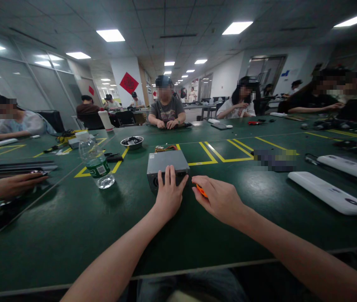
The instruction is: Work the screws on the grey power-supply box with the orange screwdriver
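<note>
A grey metal computer power supply sits on the green table in front of me, with a bundle of coloured cables at its far side. My left hand rests against its near face and top edge, fingers stretched out and spread. Just right of the box, my right hand is closed around an orange-handled tool. Most of that tool is hidden by my fingers, and I cannot make out its tip.
Left of the power supply stands a water bottle. Farther back is a metal bowl of small dark parts. White oblong devices lie at right. A co-worker's hand reaches in at left; other people sit around the table.
</note>
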Motion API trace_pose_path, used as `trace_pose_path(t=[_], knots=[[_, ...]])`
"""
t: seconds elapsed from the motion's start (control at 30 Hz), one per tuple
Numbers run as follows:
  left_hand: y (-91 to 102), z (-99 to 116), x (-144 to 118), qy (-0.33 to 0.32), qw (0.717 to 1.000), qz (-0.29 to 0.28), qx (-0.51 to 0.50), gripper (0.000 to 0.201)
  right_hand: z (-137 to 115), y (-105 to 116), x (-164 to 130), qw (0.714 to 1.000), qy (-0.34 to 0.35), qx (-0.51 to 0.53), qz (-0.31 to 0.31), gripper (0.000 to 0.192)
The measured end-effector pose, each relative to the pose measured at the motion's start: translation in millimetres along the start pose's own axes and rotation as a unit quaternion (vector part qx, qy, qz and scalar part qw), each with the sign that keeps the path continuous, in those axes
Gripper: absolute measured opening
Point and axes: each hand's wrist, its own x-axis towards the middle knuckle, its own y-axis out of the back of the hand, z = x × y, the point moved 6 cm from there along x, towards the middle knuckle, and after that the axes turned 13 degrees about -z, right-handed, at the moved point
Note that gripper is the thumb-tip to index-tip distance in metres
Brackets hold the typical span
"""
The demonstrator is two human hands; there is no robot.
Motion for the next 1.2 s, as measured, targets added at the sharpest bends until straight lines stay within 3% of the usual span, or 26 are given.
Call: trace_pose_path(t=[0.17, 0.27, 0.4, 0.53, 0.87, 1.2], knots=[[0.0, 0, 1, 0.006, 1.0, -0.007, 0.003, 0.05, 9, -21, 1, 0.993, 0.121, -0.002, 0.013, 0.017], [0.6, 1, 1, 0.003, 1.0, -0.018, 0.007, 0.052, 9, -29, -9, 0.987, 0.157, 0.025, 0.041, 0.015], [1.8, 2, 1, 0.003, 1.0, -0.018, 0.008, 0.053, 3, -33, -16, 0.982, 0.177, -0.056, 0.034, 0.015], [2.6, 2, 1, 0.003, 1.0, -0.022, 0.004, 0.055, -1, -24, -16, 0.977, 0.181, -0.086, 0.07, 0.01], [-0.1, 1, 2, 0.006, 1.0, -0.022, -0.006, 0.057, 1, -8, -15, 0.971, 0.181, -0.018, 0.153, 0.005], [-0.2, 0, 1, 0.009, 1.0, -0.007, -0.006, 0.056, 20, -9, -18, 0.97, 0.153, 0.079, 0.172, 0.014]])
